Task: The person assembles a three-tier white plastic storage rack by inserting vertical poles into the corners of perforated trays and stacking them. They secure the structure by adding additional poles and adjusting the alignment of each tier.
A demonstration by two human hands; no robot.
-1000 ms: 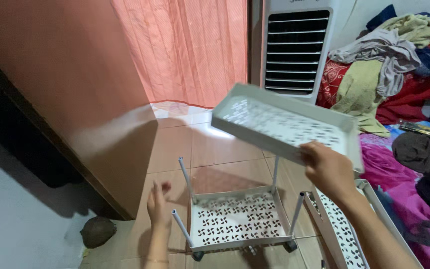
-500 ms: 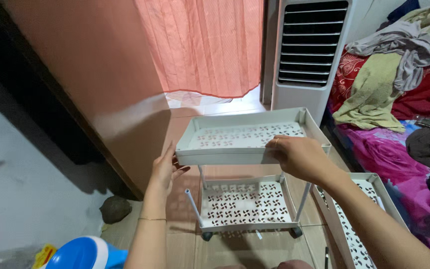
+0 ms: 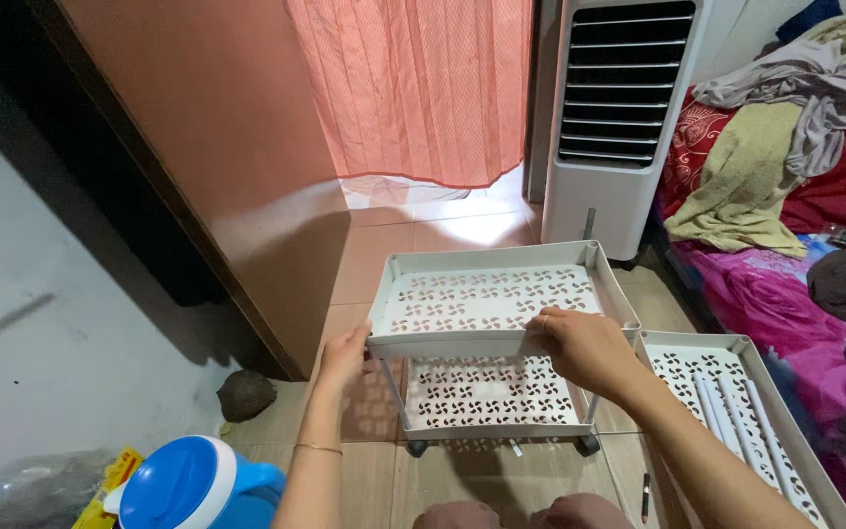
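Observation:
I hold a white perforated shelf tray (image 3: pixel 501 257) level above the wheeled lower tray (image 3: pixel 487 427) of a small cart on the tiled floor. My left hand (image 3: pixel 347 355) grips the tray's near left corner. My right hand (image 3: pixel 580 345) grips its near rim towards the right. Thin white posts (image 3: pixel 391 387) rise from the lower tray's corners up to the held tray. Whether the tray is seated on the posts I cannot tell.
A third white tray (image 3: pixel 807 453) with several loose white tubes lies on the floor at right. A white air cooler (image 3: pixel 624 118) stands behind, beside a pink curtain (image 3: pixel 423 88). Clothes are piled on a bed (image 3: pixel 785 147). A blue-lidded jug (image 3: pixel 193 485) sits at lower left, a brown door (image 3: pixel 217 147) at left.
The tray came down from a tilted hold in my right hand alone to level over the posts. My left hand rose from near the floor and took its left corner.

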